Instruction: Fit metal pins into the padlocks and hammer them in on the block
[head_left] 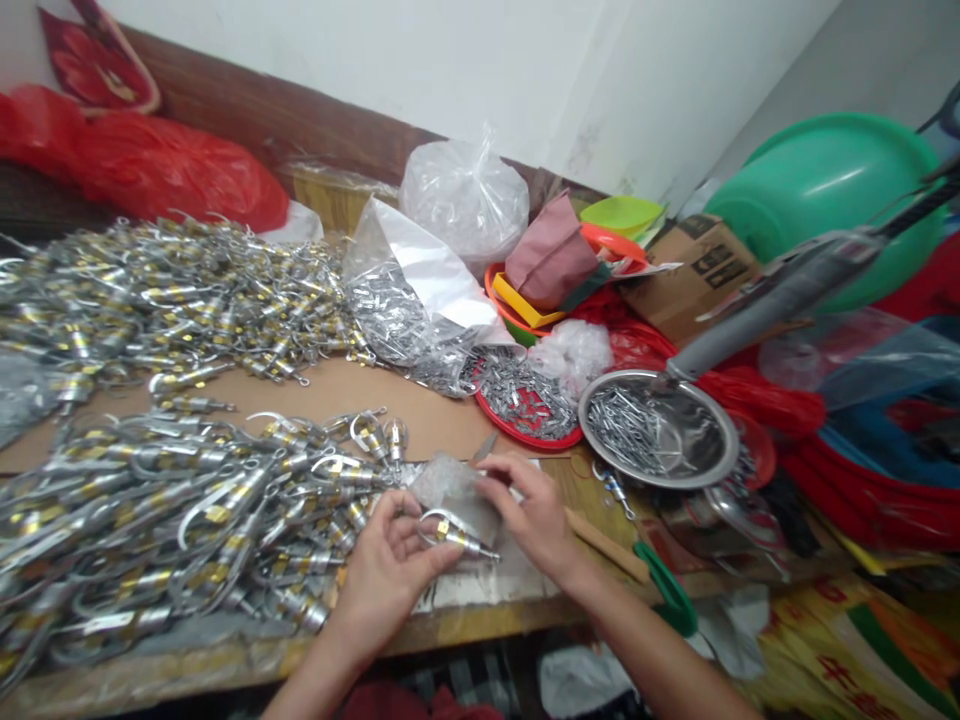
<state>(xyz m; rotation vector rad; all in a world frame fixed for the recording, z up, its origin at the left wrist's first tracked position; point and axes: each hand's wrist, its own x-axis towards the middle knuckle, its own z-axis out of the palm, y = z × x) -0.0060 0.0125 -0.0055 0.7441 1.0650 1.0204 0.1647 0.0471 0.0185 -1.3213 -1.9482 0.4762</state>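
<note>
"Wooden surface (pixel 450 632) at the near edge: what is held above it?"

"One hooked metal fitting (pixel 448 532) is held between thumb and fingers of the left hand (pixel 379 575), its long axis slanted rightward, its thin tip directed toward the right hand (pixel 536 515)."

"And there?"

"Fingers are curled beside clear plastic (pixel 450 482); whether anything is grasped cannot be told."

"Beyond?"

"Metal pins (pixel 622 430) are held by a bowl (pixel 660 481), backed by a pale wall (pixel 600 80)."

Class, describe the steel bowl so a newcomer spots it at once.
From the big green basin, upper right, follow the grey cylinder down and left. Its lower end points at the steel bowl: round, shiny and holding thin metal pins, unlike the red tray beside it.
</note>
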